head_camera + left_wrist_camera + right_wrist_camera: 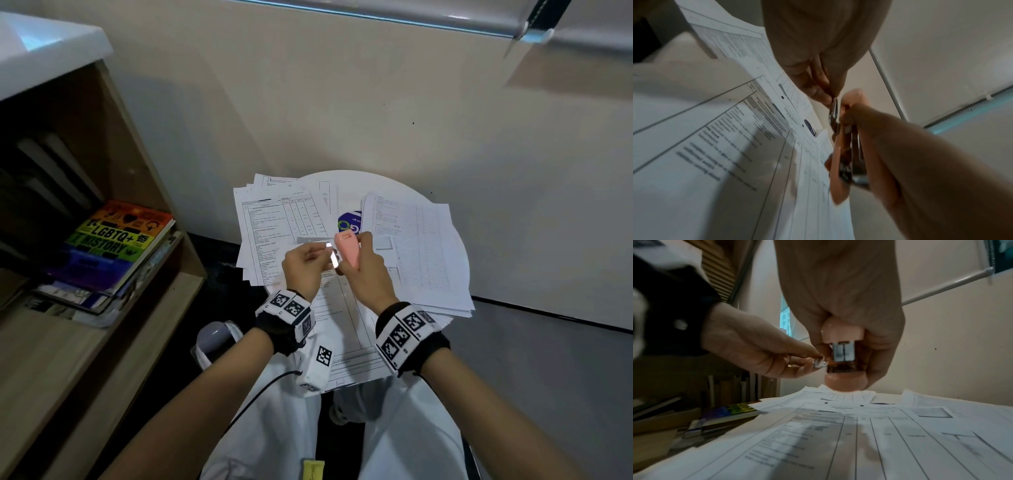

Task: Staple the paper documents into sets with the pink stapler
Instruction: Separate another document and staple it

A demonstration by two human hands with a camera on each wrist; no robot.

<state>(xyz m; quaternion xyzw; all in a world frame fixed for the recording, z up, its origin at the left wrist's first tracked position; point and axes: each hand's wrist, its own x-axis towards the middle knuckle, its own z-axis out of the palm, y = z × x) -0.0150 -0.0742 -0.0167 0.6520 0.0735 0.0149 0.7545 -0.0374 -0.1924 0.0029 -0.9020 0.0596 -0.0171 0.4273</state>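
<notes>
My right hand (365, 255) grips the pink stapler (346, 249) above the round white table (356, 181), fingers curled round its body. The stapler's metal front end (843, 352) faces the right wrist camera. My left hand (310, 262) pinches a small shiny strip of staples (334, 257) right beside the stapler's near end. In the left wrist view the strip of staples (834, 110) touches the stapler (839, 155) at its metal part. Printed paper documents lie below: a left stack (270, 226), a right stack (423, 246) and a front sheet (342, 337).
A wooden bookshelf (144, 192) with a rainbow-covered book (116, 240) stands close on the left. A blue card (346, 221) and a thin grey strip (310, 241) lie among the papers. The wall runs just behind the table. My white-clothed lap sits below.
</notes>
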